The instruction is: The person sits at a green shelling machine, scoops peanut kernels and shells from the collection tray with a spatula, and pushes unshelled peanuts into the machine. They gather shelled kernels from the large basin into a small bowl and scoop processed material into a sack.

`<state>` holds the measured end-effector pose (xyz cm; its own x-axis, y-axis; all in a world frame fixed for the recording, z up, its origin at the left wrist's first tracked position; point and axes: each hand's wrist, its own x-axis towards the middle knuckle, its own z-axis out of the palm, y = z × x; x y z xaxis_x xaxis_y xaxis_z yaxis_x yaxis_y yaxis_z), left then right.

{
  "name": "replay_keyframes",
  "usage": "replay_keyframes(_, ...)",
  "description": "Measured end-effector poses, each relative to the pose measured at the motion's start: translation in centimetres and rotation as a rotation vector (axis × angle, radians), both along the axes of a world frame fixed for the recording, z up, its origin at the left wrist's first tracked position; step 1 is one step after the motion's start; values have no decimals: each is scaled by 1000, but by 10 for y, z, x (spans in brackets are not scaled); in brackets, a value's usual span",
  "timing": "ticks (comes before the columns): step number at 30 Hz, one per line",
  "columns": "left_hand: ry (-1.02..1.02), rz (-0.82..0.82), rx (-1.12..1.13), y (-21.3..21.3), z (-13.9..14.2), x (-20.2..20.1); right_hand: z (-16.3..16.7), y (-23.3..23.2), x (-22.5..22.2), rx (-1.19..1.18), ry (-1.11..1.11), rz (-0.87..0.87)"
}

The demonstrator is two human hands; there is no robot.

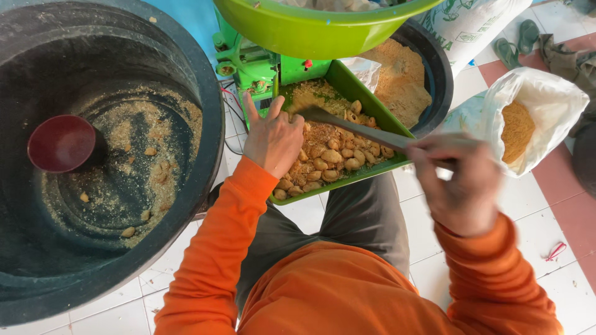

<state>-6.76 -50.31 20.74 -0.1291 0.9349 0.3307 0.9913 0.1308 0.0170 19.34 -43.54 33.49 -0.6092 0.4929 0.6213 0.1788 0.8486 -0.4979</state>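
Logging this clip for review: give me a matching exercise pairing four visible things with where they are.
1. left hand
2. right hand
3. red scoop
4. white sack

A. inside the big black tub
B. resting on the pieces in the green tray
C. on the tiled floor, open, holding orange-brown powder
D. gripping a long grey tool

Pairs: 1-B, 2-D, 3-A, 4-C

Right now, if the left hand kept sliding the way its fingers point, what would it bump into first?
Probably the green machine. The left hand lies at the edge of the green tray of brown pieces, fingers pointing up toward the machine's body. Depth is hard to judge from above.
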Motion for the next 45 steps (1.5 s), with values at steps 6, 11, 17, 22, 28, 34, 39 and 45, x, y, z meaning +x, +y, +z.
replay_keyframes(6,-12,-11,18,-12,5,4,-74,7,-15,41,59,-35)
replay_keyframes(11,-115,-80,-13,-14,7,-2,-75,-4,-38,8,-6,-41)
replay_keyframes(17,-80,-93,-103,-3,3,-7,-75,13,-14,-35,82,-115)
replay_keyframes(22,-30,-47,-360,41,-3,-22,-33,14,60,-27,48,-160)
replay_keyframes(28,-21,-33,-389,55,-12,-29,12,8,21,52,-89,-113)
replay_keyframes(34,-124,-73,-253,20,-6,-17,-30,9,-4,100,-7,-48)
replay_keyframes(39,-176,-101,-134,1,-2,-7,-51,6,-15,39,22,-107)
replay_keyframes(45,-273,-124,-86,-15,2,1,-58,21,-17,-22,-24,-15)
